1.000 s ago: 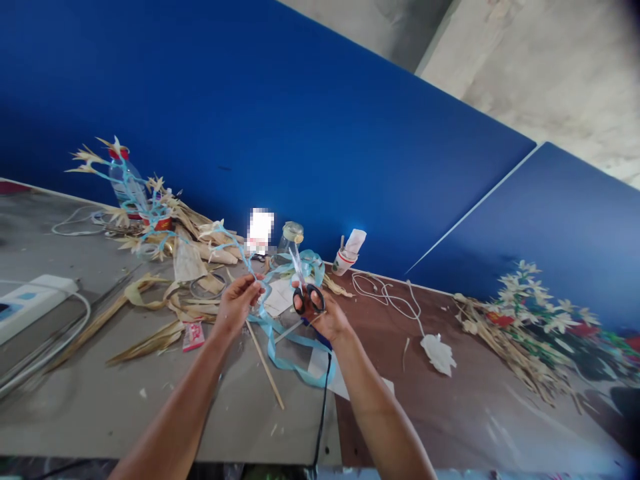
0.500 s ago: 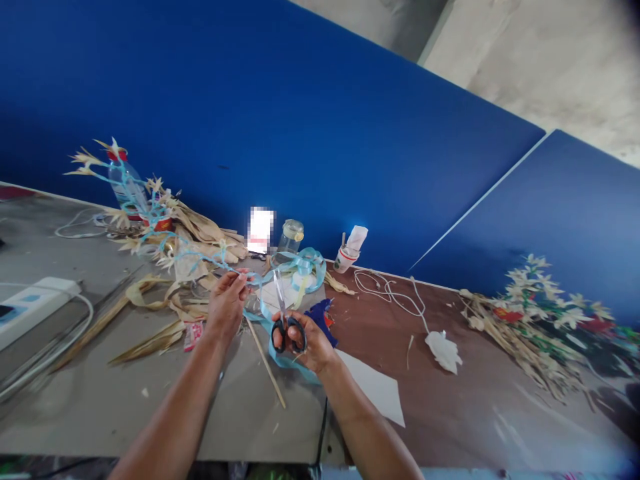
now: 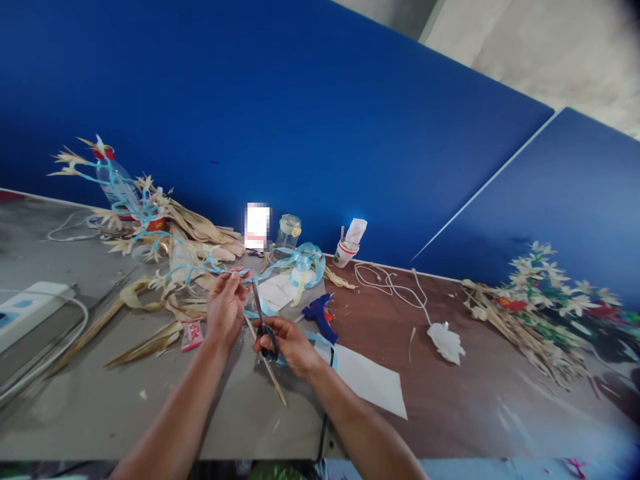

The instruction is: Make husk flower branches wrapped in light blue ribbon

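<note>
My left hand (image 3: 227, 307) pinches a light-blue ribbon-wrapped stem (image 3: 215, 268) near its end; the stem carries pale husk flowers and stretches off to the left. In my right hand (image 3: 290, 347) are black-handled scissors (image 3: 267, 339), their blades pointing up at the blue ribbon just beside my left fingertips. Whether the blades touch the ribbon I cannot tell. A roll of light-blue ribbon (image 3: 306, 261) stands behind my hands, and a loose length of it passes under my right hand. Right of the hands lies a blue glue gun (image 3: 323, 317).
Dried husks (image 3: 145, 343) and a power strip (image 3: 33, 307) lie to the left. A thin stick (image 3: 274, 381) and white paper (image 3: 375, 380) are near the front. At the back stand a glass jar (image 3: 289, 233) and a paper cup (image 3: 346, 253). White flowers (image 3: 545, 280) lie far right.
My right hand has moved left and turned the scissors, bringing their blades to the ribbon by my left fingers. The glue gun is now more fully in view.
</note>
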A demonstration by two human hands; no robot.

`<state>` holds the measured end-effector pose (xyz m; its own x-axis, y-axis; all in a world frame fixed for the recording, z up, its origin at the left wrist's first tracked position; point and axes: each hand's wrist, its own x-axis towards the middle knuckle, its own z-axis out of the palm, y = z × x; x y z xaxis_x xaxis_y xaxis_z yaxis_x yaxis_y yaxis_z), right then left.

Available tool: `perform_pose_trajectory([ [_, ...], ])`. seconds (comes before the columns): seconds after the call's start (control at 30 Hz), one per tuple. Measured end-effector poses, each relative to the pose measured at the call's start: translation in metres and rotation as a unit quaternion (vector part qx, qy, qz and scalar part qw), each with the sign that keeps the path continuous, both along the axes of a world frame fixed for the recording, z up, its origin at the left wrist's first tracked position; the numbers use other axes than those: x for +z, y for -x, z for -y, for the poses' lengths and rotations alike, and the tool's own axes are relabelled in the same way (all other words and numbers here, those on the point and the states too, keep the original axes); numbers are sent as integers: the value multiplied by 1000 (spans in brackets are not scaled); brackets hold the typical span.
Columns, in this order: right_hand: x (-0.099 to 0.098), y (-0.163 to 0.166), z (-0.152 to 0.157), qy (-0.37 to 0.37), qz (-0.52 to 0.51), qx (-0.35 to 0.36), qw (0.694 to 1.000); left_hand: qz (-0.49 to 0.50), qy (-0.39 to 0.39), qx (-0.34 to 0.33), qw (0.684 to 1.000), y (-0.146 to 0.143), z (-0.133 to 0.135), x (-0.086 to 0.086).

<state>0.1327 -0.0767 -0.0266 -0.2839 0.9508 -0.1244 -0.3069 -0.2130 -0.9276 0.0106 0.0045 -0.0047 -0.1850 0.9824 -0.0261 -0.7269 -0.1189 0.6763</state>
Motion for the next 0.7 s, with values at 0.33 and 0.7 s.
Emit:
perform_pose_trajectory([
  [0.33, -4, 7, -6, -13, 18, -53, 998, 5, 12, -23, 1000, -3, 3, 1],
  [0.7, -7, 8, -7, -38, 24, -91, 995, -5, 4, -21, 1000, -12, 4, -1],
])
